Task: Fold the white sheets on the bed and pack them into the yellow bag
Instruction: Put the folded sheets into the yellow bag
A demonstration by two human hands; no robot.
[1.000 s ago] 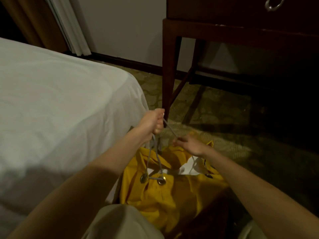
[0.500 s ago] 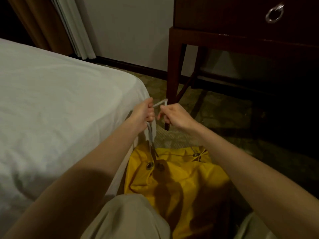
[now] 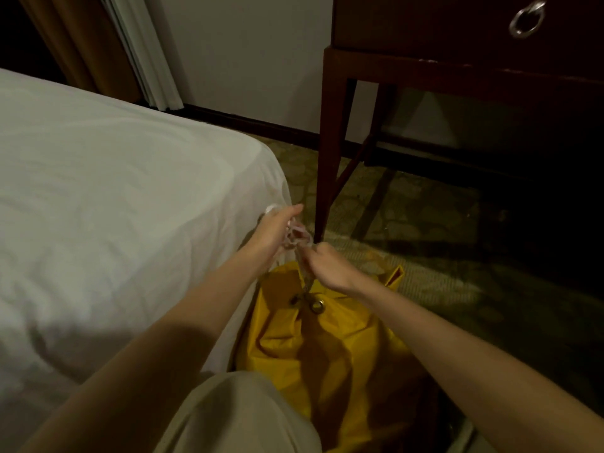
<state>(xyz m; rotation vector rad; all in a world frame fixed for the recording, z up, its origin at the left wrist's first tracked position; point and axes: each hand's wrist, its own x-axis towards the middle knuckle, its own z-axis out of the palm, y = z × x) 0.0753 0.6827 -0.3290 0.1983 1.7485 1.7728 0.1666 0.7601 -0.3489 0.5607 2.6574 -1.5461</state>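
The yellow bag point(image 3: 330, 348) stands on the floor beside the bed, its mouth drawn shut at two metal eyelets. A pale drawstring cord point(image 3: 295, 235) rises from the eyelets into both hands. My left hand point(image 3: 273, 232) holds the cord's upper loops, thumb stretched out. My right hand point(image 3: 328, 266) grips the cord just above the bag's mouth. The two hands almost touch. No sheet shows inside the bag. A white sheet point(image 3: 108, 220) covers the bed at the left.
A dark wooden desk point(image 3: 457, 57) with a ring pull stands at the right; its front leg point(image 3: 330, 152) comes down just behind my hands. Patterned carpet point(image 3: 425, 230) lies beyond the bag. Curtains point(image 3: 130, 50) hang at the back left. My knee is at the bottom.
The bag's mouth, open with white inside a second ago, is now drawn shut. Both hands rose with the cord, then the right hand slid down toward the eyelets.
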